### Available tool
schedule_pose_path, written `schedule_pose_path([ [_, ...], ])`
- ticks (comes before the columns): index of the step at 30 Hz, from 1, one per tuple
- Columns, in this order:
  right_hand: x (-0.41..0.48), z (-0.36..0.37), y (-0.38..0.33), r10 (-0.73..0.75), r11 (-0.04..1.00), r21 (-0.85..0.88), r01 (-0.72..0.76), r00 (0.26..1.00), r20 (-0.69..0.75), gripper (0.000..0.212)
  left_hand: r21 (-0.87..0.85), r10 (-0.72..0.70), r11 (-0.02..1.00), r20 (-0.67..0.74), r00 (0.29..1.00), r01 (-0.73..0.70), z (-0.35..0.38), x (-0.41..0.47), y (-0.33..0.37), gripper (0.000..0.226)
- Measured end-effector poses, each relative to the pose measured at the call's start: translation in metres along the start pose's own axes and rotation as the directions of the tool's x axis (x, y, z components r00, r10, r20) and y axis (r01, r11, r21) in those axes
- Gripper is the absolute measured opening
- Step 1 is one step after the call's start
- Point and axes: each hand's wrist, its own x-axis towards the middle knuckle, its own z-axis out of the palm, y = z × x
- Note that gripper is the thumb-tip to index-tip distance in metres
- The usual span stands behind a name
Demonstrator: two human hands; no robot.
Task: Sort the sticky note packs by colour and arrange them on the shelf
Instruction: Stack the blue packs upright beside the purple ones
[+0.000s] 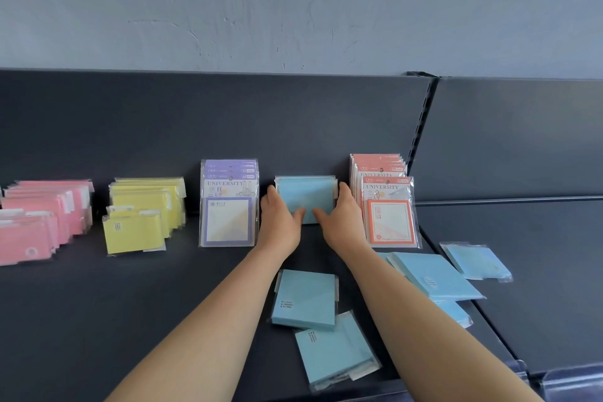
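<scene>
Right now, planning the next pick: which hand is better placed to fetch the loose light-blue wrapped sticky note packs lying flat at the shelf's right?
Right. The right hand is nearest those loose light-blue wrapped packs, forearm beside them; the left hand, beyond the upright light-blue stack, would likely cross arms.

Left hand [279,219], right hand [342,215] grip blue stack [305,194].

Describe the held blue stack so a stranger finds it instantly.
On the dark shelf, follow the upright row at the back. Between purple packs and orange packs stands the blue stack, gripped by left hand and right hand. Other blue packs lie flat.
</scene>
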Motion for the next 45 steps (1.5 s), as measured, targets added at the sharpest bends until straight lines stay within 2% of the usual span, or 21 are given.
schedule_pose_path([
  [4,0.000,-0.003,-0.003,-0.062,0.998,-0.025,0.061,0.997,-0.039,0.047,0.011,0.066,0.998,-0.027,0.997,-0.066,-0.005,-0.003,0.009,0.066],
  [8,-0.008,-0.015,-0.012,-0.109,0.993,-0.043,0.107,0.993,-0.042,0.063,-0.001,0.102,0.995,-0.015,0.995,-0.102,-0.018,-0.014,0.027,0.073],
  [12,-0.030,-0.040,-0.018,-0.146,0.989,-0.027,0.145,0.988,-0.044,0.072,-0.052,0.161,0.985,-0.018,0.987,-0.162,-0.035,-0.039,0.043,0.071],
  [15,-0.053,-0.069,-0.013,-0.201,0.979,-0.048,0.198,0.979,-0.048,0.071,-0.068,0.229,0.971,-0.008,0.973,-0.229,-0.043,-0.063,0.049,0.065],
  [19,-0.083,-0.112,0.014,-0.205,0.969,-0.156,0.191,0.976,-0.079,0.065,-0.103,0.283,0.956,0.060,0.957,-0.276,-0.044,-0.099,0.053,0.055],
  [23,-0.105,-0.154,0.054,-0.195,0.948,-0.267,0.171,0.979,-0.066,0.046,-0.086,0.233,0.971,0.175,0.957,-0.221,-0.023,-0.130,0.062,0.049],
  [27,-0.105,-0.174,0.099,-0.102,0.941,-0.316,0.120,0.992,0.074,0.028,0.052,0.117,0.989,0.290,0.950,-0.138,0.008,-0.148,0.074,0.046],
  [29,-0.106,-0.176,0.116,-0.114,0.946,-0.288,0.152,0.983,0.144,0.027,0.089,0.043,0.993,0.311,0.950,-0.074,0.020,-0.153,0.080,0.049],
  [32,-0.110,-0.178,0.129,-0.197,0.949,-0.210,0.234,0.964,0.180,0.026,0.132,-0.026,0.991,0.275,0.961,-0.012,0.033,-0.158,0.089,0.044],
  [36,-0.111,-0.179,0.134,-0.292,0.941,-0.097,0.324,0.923,0.249,0.023,0.090,-0.104,0.992,0.215,0.971,0.087,0.042,-0.163,0.094,0.041],
  [41,-0.104,-0.181,0.140,-0.230,0.973,0.058,0.223,0.955,0.187,0.029,-0.022,-0.116,0.992,0.220,0.969,0.124,0.038,-0.168,0.087,0.032],
  [45,-0.103,-0.181,0.140,-0.220,0.974,0.100,0.202,0.949,0.225,0.044,0.042,-0.073,0.997,0.152,0.986,0.067,0.032,-0.172,0.083,0.031],
])
